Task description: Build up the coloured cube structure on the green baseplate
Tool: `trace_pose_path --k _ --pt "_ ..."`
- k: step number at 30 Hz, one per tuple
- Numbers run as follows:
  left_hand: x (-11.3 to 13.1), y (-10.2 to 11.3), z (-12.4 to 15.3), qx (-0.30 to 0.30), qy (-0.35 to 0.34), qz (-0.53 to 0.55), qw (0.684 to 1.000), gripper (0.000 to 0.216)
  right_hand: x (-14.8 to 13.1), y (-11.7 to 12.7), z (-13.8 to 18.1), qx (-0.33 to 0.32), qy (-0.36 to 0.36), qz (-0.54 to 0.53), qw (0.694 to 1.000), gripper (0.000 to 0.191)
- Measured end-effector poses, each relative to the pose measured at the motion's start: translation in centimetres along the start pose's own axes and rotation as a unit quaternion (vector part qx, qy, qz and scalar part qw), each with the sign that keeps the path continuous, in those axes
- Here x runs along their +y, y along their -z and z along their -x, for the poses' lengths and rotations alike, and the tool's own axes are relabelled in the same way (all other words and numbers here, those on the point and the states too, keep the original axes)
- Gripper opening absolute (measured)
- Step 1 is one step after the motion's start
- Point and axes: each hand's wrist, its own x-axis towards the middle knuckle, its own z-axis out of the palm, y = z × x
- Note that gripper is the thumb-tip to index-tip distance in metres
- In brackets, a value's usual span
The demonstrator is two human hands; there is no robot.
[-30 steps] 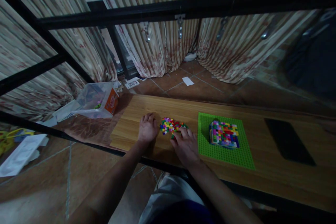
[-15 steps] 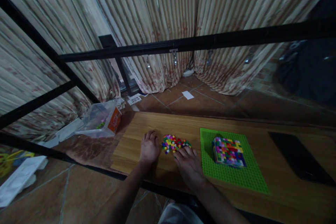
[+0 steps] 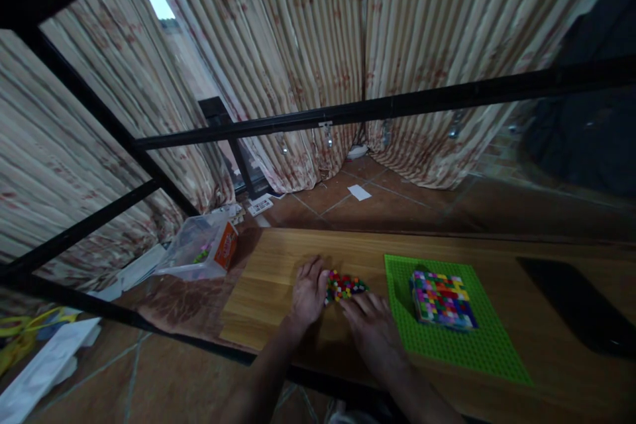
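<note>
A small heap of tiny coloured bricks point(image 3: 344, 286) lies on the wooden table point(image 3: 268, 278). My left hand point(image 3: 308, 291) rests flat beside the heap's left edge, fingers stretched out and touching it. My right hand point(image 3: 373, 331) lies palm down just in front of the heap, fingers spread toward the bricks. To the right sits a green baseplate point(image 3: 447, 338) carrying a multicoloured block built of bricks point(image 3: 441, 299).
A clear plastic box with an orange label point(image 3: 201, 253) stands at the table's left end. A dark flat object point(image 3: 576, 308) lies at the far right. Black metal bars point(image 3: 377, 106) cross in front of striped curtains. White packaging point(image 3: 44, 361) lies on the tiled floor.
The camera has tilted upward, so the table sits lower in view. My left hand has slid right against the heap, which looks more bunched. My right hand stays by its front edge.
</note>
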Motion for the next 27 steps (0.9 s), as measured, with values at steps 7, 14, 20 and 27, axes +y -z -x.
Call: trace_pose_path --k 7,14,20,27 --pt "2.0 -1.8 -0.3 -0.021 -0.031 -0.001 0.999 0.04 0.0 3.0 0.7 0.048 -0.376 -0.491 0.785 0.037" --pt "4.1 -2.1 0.2 -0.014 -0.024 0.03 0.999 0.038 1.1 3.8 1.6 0.083 -0.486 -0.65 0.578 0.052" --pt "5.7 -1.8 0.7 -0.03 0.007 0.075 0.997 0.04 1.1 3.8 1.7 0.084 -0.481 -0.643 0.589 0.057" --pt "7.9 0.7 2.2 -0.018 0.045 0.132 0.99 0.036 0.6 3.8 1.8 0.108 -0.446 -0.634 0.622 0.046"
